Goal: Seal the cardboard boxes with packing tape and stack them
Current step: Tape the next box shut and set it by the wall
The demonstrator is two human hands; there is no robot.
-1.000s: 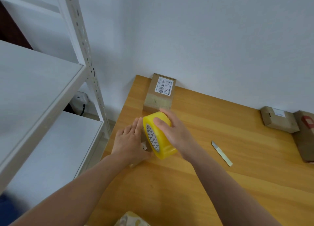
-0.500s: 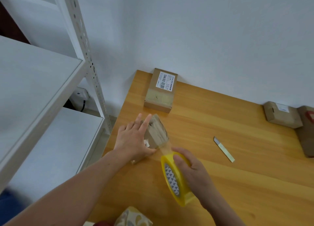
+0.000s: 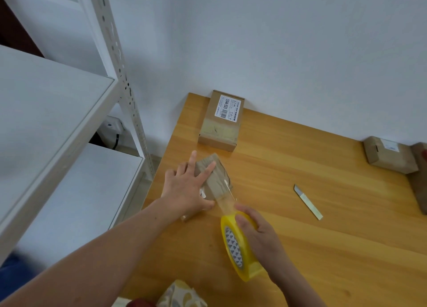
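Note:
A small brown cardboard box [image 3: 216, 182] lies on the wooden table [image 3: 323, 237] near its left edge. My left hand [image 3: 187, 188] presses flat on the box with straight, spread fingers. My right hand [image 3: 256, 235] grips a yellow roll of packing tape [image 3: 235, 249] nearer to me. A clear strip of tape [image 3: 225, 202] runs from the roll up onto the box. A second, larger box with a white label [image 3: 221, 121] sits by the wall behind it.
A small blade [image 3: 307, 201] lies on the table to the right. More cardboard boxes [image 3: 388, 155] sit at the far right by the wall. A white metal shelf unit [image 3: 57, 112] stands left of the table. A patterned object [image 3: 182, 295] is at the bottom edge.
My right hand pulled the tape roll from over the box back toward me, drawing a strip of tape across the box. My left hand stayed pressing on the box.

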